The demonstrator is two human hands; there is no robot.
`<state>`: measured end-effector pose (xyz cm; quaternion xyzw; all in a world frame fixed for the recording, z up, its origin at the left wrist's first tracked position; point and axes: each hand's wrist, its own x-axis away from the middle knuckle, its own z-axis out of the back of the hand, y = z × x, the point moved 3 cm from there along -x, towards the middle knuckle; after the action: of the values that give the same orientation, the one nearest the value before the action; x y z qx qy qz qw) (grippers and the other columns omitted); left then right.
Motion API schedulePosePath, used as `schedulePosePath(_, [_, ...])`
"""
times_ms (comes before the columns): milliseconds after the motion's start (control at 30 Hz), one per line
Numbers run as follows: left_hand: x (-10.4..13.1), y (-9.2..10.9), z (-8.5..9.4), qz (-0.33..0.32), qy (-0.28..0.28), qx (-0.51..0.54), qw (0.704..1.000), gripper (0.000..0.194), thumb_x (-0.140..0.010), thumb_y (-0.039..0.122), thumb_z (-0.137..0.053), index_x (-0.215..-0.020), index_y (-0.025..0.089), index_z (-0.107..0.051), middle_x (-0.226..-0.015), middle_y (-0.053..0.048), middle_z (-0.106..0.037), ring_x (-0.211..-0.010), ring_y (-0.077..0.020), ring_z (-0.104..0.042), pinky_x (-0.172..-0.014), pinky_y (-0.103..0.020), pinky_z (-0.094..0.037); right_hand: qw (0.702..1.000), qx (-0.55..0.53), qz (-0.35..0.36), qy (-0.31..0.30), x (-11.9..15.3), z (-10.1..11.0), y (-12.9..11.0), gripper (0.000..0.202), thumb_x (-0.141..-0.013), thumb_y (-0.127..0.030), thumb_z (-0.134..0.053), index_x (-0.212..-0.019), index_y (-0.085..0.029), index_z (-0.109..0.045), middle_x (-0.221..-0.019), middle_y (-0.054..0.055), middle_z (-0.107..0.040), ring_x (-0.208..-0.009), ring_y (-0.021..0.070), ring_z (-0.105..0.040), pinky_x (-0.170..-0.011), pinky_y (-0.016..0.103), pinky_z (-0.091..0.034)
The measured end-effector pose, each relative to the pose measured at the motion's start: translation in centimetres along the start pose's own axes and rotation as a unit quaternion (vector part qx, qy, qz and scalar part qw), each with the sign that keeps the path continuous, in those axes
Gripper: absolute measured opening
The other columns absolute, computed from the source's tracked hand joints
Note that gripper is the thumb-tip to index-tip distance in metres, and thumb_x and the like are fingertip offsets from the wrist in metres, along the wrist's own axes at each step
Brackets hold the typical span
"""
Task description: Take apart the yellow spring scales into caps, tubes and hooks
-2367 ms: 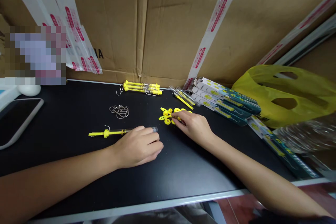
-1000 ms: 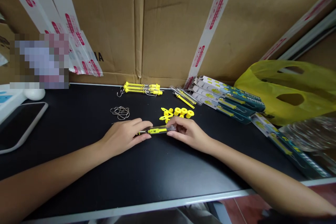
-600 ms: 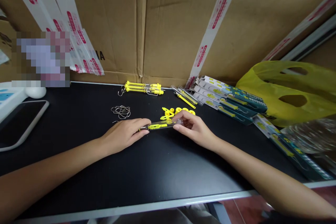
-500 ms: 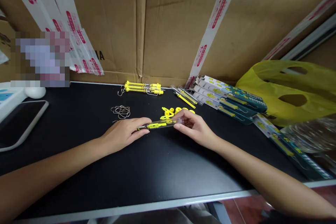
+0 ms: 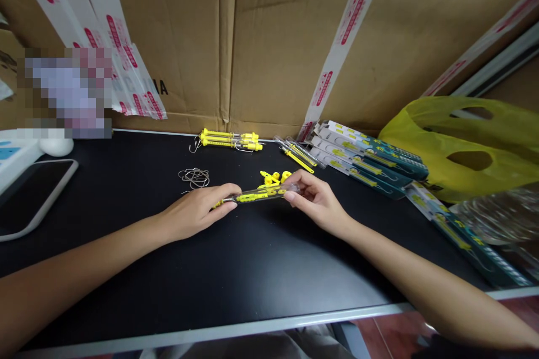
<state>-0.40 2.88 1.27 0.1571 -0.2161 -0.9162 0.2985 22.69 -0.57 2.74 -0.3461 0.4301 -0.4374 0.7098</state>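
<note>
A clear tube with a yellow scale piece showing through it lies level between my two hands. My left hand is closed on its left end, where some metal and a yellow tip show. The fingers of my right hand pinch the clear right end. Small yellow parts lie just behind the tube, partly covered by my right hand. A tangle of metal hooks rests behind my left hand. Assembled yellow spring scales lie side by side at the back of the black table.
Clear tubes and yellow strips lie at the back, beside printed boxes. A yellow plastic bag is at the right. At the left are a phone and a white rounded object. Cardboard stands behind.
My right hand has shifted slightly right with the tube's end, and my left hand slightly left. More of the tube shows between them.
</note>
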Motion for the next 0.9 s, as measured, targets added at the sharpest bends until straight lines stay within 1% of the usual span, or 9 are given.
schedulePosePath(100, [-0.1, -0.3, -0.2, 0.009, 0.004, 0.003, 1.000, 0.031, -0.096, 0.040, -0.032, -0.119, 0.025, -0.045, -0.105, -0.001, -0.061, -0.086, -0.0155, -0.059, -0.076, -0.027, -0.043, 1.000, -0.010, 0.002, 0.003, 0.0, 0.1, 0.2, 0.025, -0.083, -0.041, -0.060, -0.081, -0.017, -0.051, -0.067, -0.002, -0.049, -0.057, 0.0084, -0.045, -0.050, 0.019, -0.036])
schedulePosePath(233, [-0.2, -0.5, -0.2, 0.024, 0.018, 0.014, 0.999, 0.031, -0.094, 0.043, -0.039, -0.119, 0.028, -0.047, -0.104, 0.001, -0.063, -0.083, -0.0146, -0.061, -0.077, -0.026, -0.043, 1.000, -0.016, 0.006, 0.009, 0.0, 0.2, 0.4, 0.026, -0.083, -0.041, -0.061, -0.084, -0.017, -0.051, -0.068, -0.002, -0.050, -0.055, 0.0078, -0.046, -0.048, 0.019, -0.037])
schedulePosePath(333, [-0.1, -0.5, -0.1, 0.031, 0.026, 0.006, 0.999, 0.031, -0.092, 0.044, -0.040, -0.117, 0.027, -0.050, -0.096, 0.002, -0.064, -0.078, -0.0140, -0.061, -0.073, -0.025, -0.043, 1.000, -0.016, 0.003, 0.011, 0.0, 0.3, 0.3, 0.027, -0.081, -0.042, -0.063, -0.083, -0.017, -0.050, -0.068, -0.002, -0.051, -0.054, 0.0068, -0.046, -0.046, 0.018, -0.038])
schedulePosePath(467, [0.0, -0.5, -0.1, 0.035, 0.020, -0.001, 0.999, 0.036, -0.088, 0.046, -0.047, -0.118, 0.027, -0.050, -0.081, 0.003, -0.061, -0.070, -0.0135, -0.059, -0.063, -0.023, -0.041, 0.998, -0.062, -0.028, -0.008, 0.1, 0.2, 0.3, 0.028, -0.081, -0.040, -0.064, -0.085, -0.017, -0.048, -0.065, -0.004, -0.051, -0.043, 0.0038, -0.042, -0.035, 0.014, -0.034])
schedulePosePath(567, [0.0, -0.7, -0.1, 0.038, 0.029, 0.008, 0.999, 0.042, -0.084, 0.046, -0.055, -0.120, 0.027, -0.047, -0.078, 0.004, -0.059, -0.067, -0.0122, -0.058, -0.063, -0.023, -0.040, 0.993, -0.106, -0.057, -0.017, 0.1, 0.2, 0.6, 0.029, -0.080, -0.039, -0.065, -0.090, -0.018, -0.047, -0.063, -0.005, -0.052, -0.041, 0.0047, -0.045, -0.031, 0.014, -0.037])
schedulePosePath(700, [0.0, -0.8, -0.2, 0.045, 0.040, 0.015, 0.998, 0.040, -0.082, 0.044, -0.058, -0.118, 0.027, -0.049, -0.079, 0.005, -0.058, -0.067, -0.0111, -0.056, -0.064, -0.022, -0.039, 0.986, -0.156, -0.056, -0.016, 0.0, 0.4, 0.8, 0.028, -0.079, -0.035, -0.066, -0.093, -0.018, -0.048, -0.067, -0.003, -0.058, -0.044, 0.0073, -0.052, -0.035, 0.018, -0.046])
schedulePosePath(767, [0.0, -0.9, -0.2, 0.055, 0.041, 0.011, 0.998, 0.038, -0.083, 0.044, -0.057, -0.116, 0.027, -0.050, -0.078, 0.006, -0.057, -0.066, -0.0109, -0.056, -0.062, -0.022, -0.039, 0.984, -0.172, -0.048, -0.010, -0.1, 0.6, 0.7, 0.028, -0.079, -0.033, -0.068, -0.094, -0.018, -0.050, -0.069, -0.002, -0.058, -0.047, 0.0082, -0.054, -0.037, 0.019, -0.048])
schedulePosePath(900, [0.1, -1.0, -0.2, 0.063, 0.039, -0.003, 0.997, 0.034, -0.084, 0.046, -0.056, -0.113, 0.029, -0.052, -0.078, 0.006, -0.057, -0.067, -0.0110, -0.056, -0.061, -0.022, -0.037, 0.984, -0.174, -0.026, 0.035, -0.4, 1.7, 0.3, 0.026, -0.076, -0.032, -0.069, -0.092, -0.017, -0.056, -0.076, 0.001, -0.059, -0.060, 0.0118, -0.059, -0.043, 0.021, -0.052])
